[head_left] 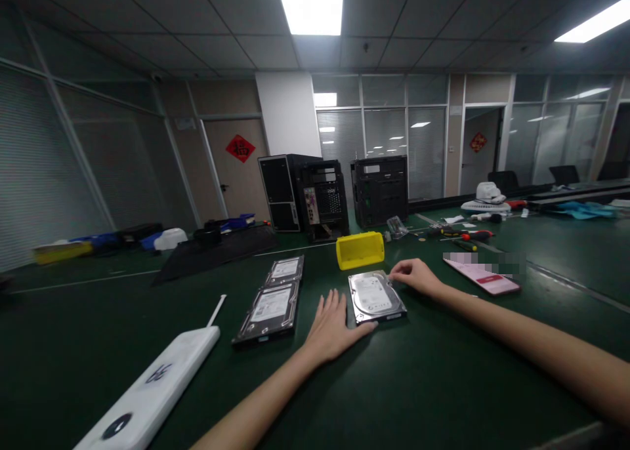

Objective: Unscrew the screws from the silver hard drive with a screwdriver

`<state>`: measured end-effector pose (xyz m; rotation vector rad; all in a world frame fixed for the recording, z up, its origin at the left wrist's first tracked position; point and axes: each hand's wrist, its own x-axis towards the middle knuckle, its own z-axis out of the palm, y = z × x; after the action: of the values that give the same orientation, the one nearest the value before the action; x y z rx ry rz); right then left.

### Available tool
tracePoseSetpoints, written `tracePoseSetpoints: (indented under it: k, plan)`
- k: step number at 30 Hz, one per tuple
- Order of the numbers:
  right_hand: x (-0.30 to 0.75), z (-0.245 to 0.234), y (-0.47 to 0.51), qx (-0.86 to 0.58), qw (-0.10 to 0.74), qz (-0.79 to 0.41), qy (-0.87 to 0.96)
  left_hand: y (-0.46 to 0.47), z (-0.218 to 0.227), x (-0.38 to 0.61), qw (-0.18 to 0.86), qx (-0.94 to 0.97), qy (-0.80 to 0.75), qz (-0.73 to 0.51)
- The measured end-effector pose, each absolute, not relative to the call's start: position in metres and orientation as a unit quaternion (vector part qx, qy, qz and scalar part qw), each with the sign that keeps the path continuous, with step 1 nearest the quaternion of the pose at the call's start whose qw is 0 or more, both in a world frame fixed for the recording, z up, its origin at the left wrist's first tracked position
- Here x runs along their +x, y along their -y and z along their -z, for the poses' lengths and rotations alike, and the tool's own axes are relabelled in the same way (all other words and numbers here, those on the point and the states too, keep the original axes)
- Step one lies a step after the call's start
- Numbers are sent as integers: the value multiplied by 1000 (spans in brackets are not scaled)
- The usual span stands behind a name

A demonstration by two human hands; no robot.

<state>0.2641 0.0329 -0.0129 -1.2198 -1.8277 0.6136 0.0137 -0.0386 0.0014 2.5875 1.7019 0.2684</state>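
Note:
A silver hard drive (pixel 377 295) lies label up on the green table, between my two hands. My left hand (pixel 331 328) rests flat at its left side, fingers stretched out, with the thumb along the drive's near edge. At the drive's far right corner, my right hand (pixel 416 277) is closed in a pinch. Whatever its fingertips hold, if anything, is too small to make out. Left of my left hand lie two more hard drives, a nearer one (pixel 272 307) and a farther one (pixel 285 269). Just beyond the silver drive stands a yellow bin (pixel 361 250).
Black computer cases (pixel 322 201) stand behind the bin. A long white device (pixel 152 388) lies at the front left. To the right are a pink phone-like slab (pixel 485 276) and screwdrivers (pixel 476 235). A black mat (pixel 211 260) lies at the back left.

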Motion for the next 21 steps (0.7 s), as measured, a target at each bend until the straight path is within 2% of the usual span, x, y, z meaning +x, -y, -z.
tracePoseSetpoints:
  k: [10, 21]
  plan:
    - [265, 11, -35, -484, 404, -248, 736, 35, 2, 26, -14, 829, -549, -106]
    - [271, 9, -46, -519, 393, -231, 723, 34, 0, 53, -1, 795, -595, -121]
